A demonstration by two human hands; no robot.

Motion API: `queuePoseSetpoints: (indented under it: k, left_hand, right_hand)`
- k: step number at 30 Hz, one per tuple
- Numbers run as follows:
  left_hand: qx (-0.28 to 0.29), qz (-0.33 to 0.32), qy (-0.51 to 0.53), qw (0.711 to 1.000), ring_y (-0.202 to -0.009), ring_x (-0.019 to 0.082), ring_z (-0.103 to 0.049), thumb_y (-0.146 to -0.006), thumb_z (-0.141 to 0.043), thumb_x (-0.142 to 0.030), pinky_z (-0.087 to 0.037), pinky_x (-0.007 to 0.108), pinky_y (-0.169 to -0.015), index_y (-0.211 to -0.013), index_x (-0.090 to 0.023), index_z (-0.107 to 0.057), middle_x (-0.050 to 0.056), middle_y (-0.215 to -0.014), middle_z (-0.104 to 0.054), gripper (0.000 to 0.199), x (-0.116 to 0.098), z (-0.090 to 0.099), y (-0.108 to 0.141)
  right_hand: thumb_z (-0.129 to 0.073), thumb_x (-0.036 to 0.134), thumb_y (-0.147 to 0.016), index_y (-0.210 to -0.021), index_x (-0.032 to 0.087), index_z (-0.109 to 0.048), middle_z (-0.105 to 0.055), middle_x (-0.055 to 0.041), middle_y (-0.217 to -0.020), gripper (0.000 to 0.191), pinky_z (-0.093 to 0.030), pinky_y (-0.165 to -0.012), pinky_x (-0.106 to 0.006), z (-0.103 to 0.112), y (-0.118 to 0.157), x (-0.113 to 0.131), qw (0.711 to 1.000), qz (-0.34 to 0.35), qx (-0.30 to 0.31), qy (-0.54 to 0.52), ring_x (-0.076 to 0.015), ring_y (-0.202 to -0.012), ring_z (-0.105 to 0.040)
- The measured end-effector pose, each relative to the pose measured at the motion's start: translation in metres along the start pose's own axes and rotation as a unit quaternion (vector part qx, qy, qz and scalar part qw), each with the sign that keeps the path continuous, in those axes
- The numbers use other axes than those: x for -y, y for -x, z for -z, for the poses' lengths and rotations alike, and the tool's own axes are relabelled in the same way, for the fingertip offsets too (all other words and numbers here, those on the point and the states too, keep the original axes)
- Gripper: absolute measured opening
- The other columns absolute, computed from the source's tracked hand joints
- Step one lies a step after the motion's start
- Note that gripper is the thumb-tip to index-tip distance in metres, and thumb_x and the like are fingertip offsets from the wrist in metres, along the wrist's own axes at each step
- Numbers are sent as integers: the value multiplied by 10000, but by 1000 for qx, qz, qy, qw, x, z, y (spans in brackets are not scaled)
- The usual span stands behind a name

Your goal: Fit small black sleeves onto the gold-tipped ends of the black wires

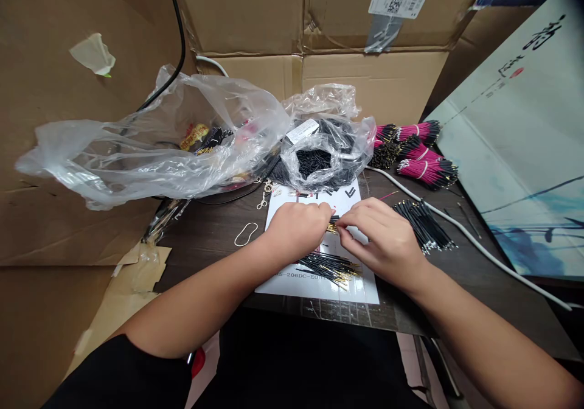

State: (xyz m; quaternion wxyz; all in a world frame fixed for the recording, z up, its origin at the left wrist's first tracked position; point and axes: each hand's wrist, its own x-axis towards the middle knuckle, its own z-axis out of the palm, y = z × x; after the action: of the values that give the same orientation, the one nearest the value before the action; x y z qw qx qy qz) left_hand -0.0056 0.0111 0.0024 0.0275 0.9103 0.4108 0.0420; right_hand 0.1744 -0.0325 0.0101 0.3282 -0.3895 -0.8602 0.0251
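Over a white sheet [274,281], my left hand [301,229] is closed around a bunch of black wires with gold ends [332,226]. My right hand [381,235] meets it from the right, thumb and fingertips pinched at those gold ends; what exactly they pinch is too small to make out. Just below both hands, a loose pile of black wires with gold tips [331,267] lies on the sheet. A few short black pieces [350,192] rest near the sheet's top edge.
A clear bag of black pieces [314,159] stands behind the hands, beside a large plastic bag [182,147]. Black wires [424,226] and pink wire bundles [426,170] lie right, near a white cable [483,246]. A rubber band [246,234] lies left. Cardboard [255,13] walls the back.
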Motion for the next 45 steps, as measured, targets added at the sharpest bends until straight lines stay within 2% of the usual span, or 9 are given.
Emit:
queuePoseSetpoints:
  k: [6,10,16,24,29,35,40,43,45]
  left_hand:
    - [14,-12,65,998,-708,282,-662,-847,-456,-232,-457,351,-592,-983,-125,-614,105,-793,-690,234,2,1,1]
    - [12,-25,269,963,-692,174,-591,-869,-458,-257,-417,278,-624,-849,-132,-618,50,-746,-649,205,0,3,2]
    - [72,-53,612,786,-560,59,-426,-851,-589,-348,-352,195,-532,-755,-139,-521,-43,-624,-495,239,-3,11,4]
    - [251,-18,777,577,-364,21,-245,-841,-615,-464,-193,178,-346,-653,-189,-341,-105,-449,-281,431,-1,12,10]
    - [284,-15,787,548,-372,13,-222,-871,-585,-426,-170,172,-349,-621,-182,-326,-100,-467,-262,435,0,12,10]
    - [266,-14,782,564,-373,26,-234,-867,-582,-441,-189,174,-357,-751,-158,-479,-105,-468,-276,322,0,11,10]
    - [161,-16,827,538,-379,30,-167,-906,-499,-474,-182,185,-385,-859,-139,-554,-109,-480,-212,344,1,10,6]
    - [85,20,849,522,-384,41,-169,-961,-363,-473,-216,184,-402,-792,-172,-483,-96,-486,-211,365,2,11,2]
    - [26,47,847,530,-402,49,-231,-981,-292,-466,-294,193,-433,-766,-186,-422,-82,-515,-234,376,2,12,0]
  right_hand:
    - [-663,122,-787,-981,180,-648,-662,-31,-819,204,-490,-767,-338,1,-2,-2,997,-49,-29,-55,-151,-781,-568]
    - [-695,130,-756,-1051,202,-672,-671,-53,-882,304,-487,-800,-372,2,-1,-3,996,-2,-82,-21,-183,-850,-569]
    - [-665,371,-788,-1259,197,-590,-587,-129,-1227,507,-438,-942,-485,2,1,-1,995,-1,-80,-52,-277,-1098,-542]
    - [-564,353,-856,-1307,232,-550,-546,-106,-1327,467,-395,-1030,-538,2,0,4,982,-32,-56,-176,-288,-1227,-490]
    - [-538,227,-885,-1306,281,-545,-544,-64,-1356,424,-321,-1105,-548,1,-2,7,970,-63,-28,-235,-255,-1295,-450]
    - [-494,289,-912,-1325,252,-527,-505,-83,-1393,416,-300,-1117,-551,1,-3,7,976,-50,-25,-208,-270,-1332,-409]
    - [-712,548,-711,-1449,183,-311,-426,-193,-1401,916,-403,-1017,-547,-3,2,7,991,-2,-110,-82,-337,-1259,-446]
    - [-799,472,-642,-1147,188,-541,-588,-121,-1038,634,-479,-839,-432,-10,6,11,989,0,-149,3,-253,-962,-560]
    - [-743,425,-729,-907,188,-558,-558,-36,-783,349,-455,-706,-340,-15,7,14,995,-44,-90,1,-171,-750,-528]
